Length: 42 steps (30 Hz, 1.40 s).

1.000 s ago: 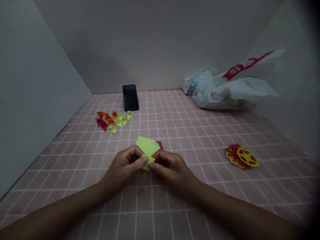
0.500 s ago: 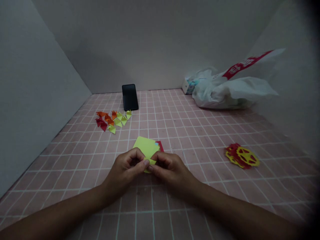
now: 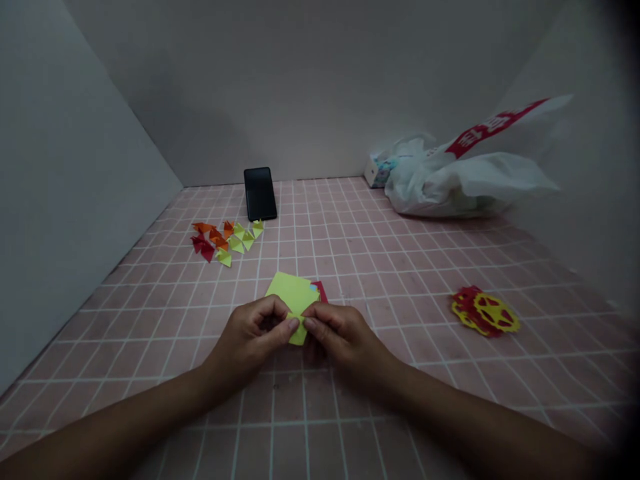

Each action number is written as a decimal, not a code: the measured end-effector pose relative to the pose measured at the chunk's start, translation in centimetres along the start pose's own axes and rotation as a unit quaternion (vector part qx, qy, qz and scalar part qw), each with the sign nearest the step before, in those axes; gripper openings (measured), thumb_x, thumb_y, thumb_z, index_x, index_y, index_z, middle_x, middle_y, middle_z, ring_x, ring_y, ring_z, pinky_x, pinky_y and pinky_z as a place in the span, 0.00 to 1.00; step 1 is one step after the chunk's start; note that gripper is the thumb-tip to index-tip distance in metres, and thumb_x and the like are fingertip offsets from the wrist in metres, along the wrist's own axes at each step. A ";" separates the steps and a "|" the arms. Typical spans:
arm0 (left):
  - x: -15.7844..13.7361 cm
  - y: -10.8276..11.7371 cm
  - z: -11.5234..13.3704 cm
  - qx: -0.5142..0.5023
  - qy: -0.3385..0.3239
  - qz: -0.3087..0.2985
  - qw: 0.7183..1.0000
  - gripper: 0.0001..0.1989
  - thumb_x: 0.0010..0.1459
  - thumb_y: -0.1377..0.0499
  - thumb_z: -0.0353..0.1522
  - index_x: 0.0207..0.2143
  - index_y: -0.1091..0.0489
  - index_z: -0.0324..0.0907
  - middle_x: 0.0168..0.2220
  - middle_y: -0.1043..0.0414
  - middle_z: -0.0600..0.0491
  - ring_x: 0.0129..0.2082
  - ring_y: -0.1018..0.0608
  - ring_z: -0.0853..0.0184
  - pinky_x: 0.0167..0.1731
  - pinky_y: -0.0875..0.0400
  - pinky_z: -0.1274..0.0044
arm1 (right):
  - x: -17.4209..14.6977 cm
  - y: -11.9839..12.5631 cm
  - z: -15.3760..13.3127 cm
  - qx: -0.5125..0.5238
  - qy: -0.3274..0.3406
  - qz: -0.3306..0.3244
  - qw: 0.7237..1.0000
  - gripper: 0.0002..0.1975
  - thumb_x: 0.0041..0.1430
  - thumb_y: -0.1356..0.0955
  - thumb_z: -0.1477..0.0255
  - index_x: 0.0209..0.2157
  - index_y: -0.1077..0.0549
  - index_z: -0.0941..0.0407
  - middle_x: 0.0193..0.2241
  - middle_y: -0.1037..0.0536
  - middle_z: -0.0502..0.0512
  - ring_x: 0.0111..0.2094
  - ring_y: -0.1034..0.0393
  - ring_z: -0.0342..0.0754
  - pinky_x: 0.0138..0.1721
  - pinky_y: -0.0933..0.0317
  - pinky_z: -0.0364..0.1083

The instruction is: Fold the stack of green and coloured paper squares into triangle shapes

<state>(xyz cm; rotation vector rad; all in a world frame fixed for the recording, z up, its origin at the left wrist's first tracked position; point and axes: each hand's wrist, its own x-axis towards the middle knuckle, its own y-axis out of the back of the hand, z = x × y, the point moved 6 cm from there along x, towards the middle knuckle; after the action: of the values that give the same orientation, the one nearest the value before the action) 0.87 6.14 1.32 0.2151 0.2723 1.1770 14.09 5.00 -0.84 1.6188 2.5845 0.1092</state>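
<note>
My left hand [image 3: 256,328] and my right hand [image 3: 346,333] meet near the middle of the table. Between them is a small piece of yellow folded paper [image 3: 297,335], pinched by thumb and forefinger of each hand. Fingers cover much of it, so its exact shape is hard to make out. Just beyond the fingertips lies a yellow paper sheet [image 3: 290,289], flat on the table. The corner of a red paper [image 3: 321,291] sticks out from under its right side, beside a small bluish bit.
Several small folded paper figures [image 3: 219,239], red, orange and yellow, lie at the left. Behind them a black phone [image 3: 260,193] leans back. Red and yellow cut-out pieces [image 3: 485,312] are piled at the right. A white plastic bag [image 3: 450,187] and a small box [image 3: 377,171] stand at the back right.
My right thumb has shifted up slightly on the yellow folded paper, and more of its lower part shows between the hands. My left hand stays almost where it was.
</note>
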 end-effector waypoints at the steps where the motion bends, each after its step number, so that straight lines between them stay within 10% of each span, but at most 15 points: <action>1: 0.0 0.1 0.0 0.006 -0.004 0.003 1.000 0.11 0.57 0.43 0.36 0.25 0.35 0.40 0.25 0.34 0.56 0.26 0.32 0.69 0.28 0.36 0.78 | 0.0 0.0 0.0 0.009 0.004 0.000 1.000 0.16 0.66 0.39 0.67 0.25 0.33 0.57 0.20 0.30 0.50 0.22 0.35 0.42 0.25 0.41 0.42; 13: 0.1 0.3 -0.1 -0.009 -0.005 0.027 1.000 0.11 0.57 0.43 0.37 0.25 0.37 0.41 0.24 0.36 0.57 0.25 0.33 0.70 0.26 0.37 0.79 | 0.3 0.3 0.6 0.181 -0.035 0.064 0.981 0.08 0.56 0.32 0.70 0.30 0.37 0.55 0.20 0.33 0.43 0.18 0.38 0.38 0.19 0.44 0.39; 42: 0.1 -0.2 -0.5 -0.003 0.011 -0.012 1.000 0.10 0.57 0.43 0.37 0.27 0.34 0.40 0.24 0.34 0.57 0.26 0.32 0.70 0.27 0.38 0.79 | 0.0 0.5 0.0 0.090 -0.028 0.052 0.994 0.10 0.60 0.35 0.69 0.26 0.34 0.56 0.18 0.30 0.48 0.20 0.36 0.41 0.23 0.43 0.42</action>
<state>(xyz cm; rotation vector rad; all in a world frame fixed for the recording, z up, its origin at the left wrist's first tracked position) 0.90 6.17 0.77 0.1931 0.2887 1.1561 14.52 5.17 -0.77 1.7874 2.5329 -0.1641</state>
